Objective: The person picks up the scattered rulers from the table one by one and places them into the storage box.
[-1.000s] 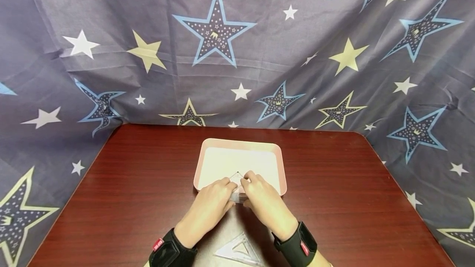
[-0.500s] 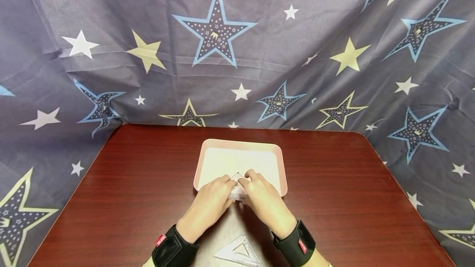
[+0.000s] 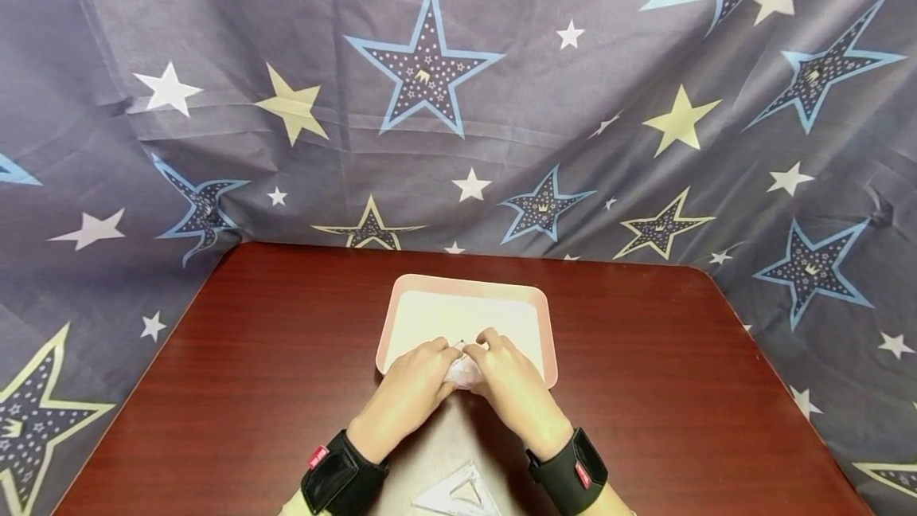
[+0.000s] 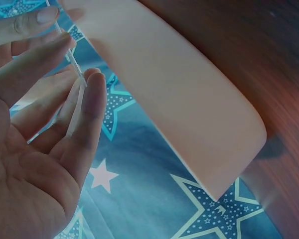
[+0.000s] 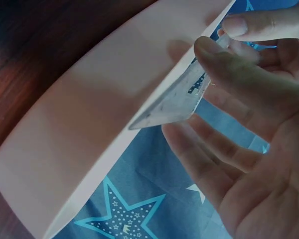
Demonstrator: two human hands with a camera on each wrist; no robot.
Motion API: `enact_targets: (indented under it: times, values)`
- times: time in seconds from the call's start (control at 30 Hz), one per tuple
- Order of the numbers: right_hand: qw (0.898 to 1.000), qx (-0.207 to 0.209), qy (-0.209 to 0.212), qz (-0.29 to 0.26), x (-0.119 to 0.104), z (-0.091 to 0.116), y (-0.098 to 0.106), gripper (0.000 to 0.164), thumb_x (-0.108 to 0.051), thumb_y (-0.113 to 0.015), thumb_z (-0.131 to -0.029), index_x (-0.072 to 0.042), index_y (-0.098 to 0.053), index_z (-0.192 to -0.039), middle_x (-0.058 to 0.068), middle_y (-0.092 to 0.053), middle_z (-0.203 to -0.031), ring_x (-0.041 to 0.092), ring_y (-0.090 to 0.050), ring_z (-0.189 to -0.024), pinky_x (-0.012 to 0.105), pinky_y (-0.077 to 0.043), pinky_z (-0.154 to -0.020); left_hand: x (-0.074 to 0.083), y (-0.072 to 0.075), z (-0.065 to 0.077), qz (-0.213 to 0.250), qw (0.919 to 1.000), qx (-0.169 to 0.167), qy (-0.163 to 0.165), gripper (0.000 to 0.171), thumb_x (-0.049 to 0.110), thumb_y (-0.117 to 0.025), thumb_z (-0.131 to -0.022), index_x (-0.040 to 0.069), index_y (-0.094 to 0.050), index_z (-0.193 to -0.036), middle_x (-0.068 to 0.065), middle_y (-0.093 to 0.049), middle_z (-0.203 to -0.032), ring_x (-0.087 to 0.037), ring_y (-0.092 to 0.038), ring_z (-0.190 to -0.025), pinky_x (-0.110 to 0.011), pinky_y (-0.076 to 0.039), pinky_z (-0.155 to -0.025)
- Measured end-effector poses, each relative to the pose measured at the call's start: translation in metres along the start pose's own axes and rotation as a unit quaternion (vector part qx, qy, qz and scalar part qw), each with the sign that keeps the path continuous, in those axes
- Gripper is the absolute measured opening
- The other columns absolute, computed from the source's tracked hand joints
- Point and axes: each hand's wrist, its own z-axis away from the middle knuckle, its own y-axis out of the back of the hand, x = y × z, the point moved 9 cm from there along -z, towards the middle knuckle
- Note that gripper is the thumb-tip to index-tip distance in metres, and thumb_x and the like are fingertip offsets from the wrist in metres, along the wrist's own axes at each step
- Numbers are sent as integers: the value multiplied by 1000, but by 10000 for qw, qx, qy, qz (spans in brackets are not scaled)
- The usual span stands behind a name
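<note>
Plainly, both grips [image 3: 417,377] [image 3: 510,379] angle inward, pinching a triangle [image 5: 170,102].

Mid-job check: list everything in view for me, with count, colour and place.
Table: one, red-brown, spanning the lower view.
Star-patterned cloth: one, greyish, behind the table.
Tray: one, pink with whitish inside, on the table.
Set square: one, clear, on the table's near part.
Held triangle: one seen, clear, by the tray's near rim.
Wristbands: two, black, one per wrist.
Left grip: one, bare, holding the triangle's left side.
Right grip: one, bare, holding its right side.
</note>
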Motion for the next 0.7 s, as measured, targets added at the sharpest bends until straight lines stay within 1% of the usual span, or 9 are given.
enact_targets:
  times: [0.1, 0.33, 0.57, 0.7]
  values:
    - [10000, 26, 24, -54, 2, 0, -4, 40, -12, -89, -70, -8, -72, -106, 6, -60, -102, 23, -62, -88, 33, -55, -74, -2, -3, 0, 22, 10000, -61, 26, 30, 11, -86, -72, 7, -71, -98, -1, -58, -83, -20, -63, -78, -36, -52, -66]
    - [10000, -94, -1, 9, 7, -2, -12, 43, -8, -88, -71, -7, -71, -110, 7, -60, -104, 22, -62, -90, 32, -55, -75, -9, -10, 0, 77, 9998, -140, 109, 30, 10, -85, -74, 7, -72, -100, 0, -61, -85, -20, -64, -81, -35, -52, -69]
    - [9999, -74, 43, 98, 7, -6, -11, 37, -6, -86, -71, -7, -72, -105, 9, -61, -103, 24, -63, -91, 34, -55, -74, -12, -10, -2, 175, 9996, -143, 188, 27, 11, -84, -75, 7, -72, -99, 0, -62, -85, -20, -65, -80, -36, -52, -68]
    - [9998, -186, 25, 83, 8, -8, -12, 38, -5, -86, -71, -7, -72, -106, 8, -61, -103, 24, -63, -92, 34, -55, -75, -14, -8, -4, 273, 9992, -102, 270, 24, 13, -82, -77, 7, -73, -98, 0, -64, -85, -20, -66, -78, -36, -52, -66]
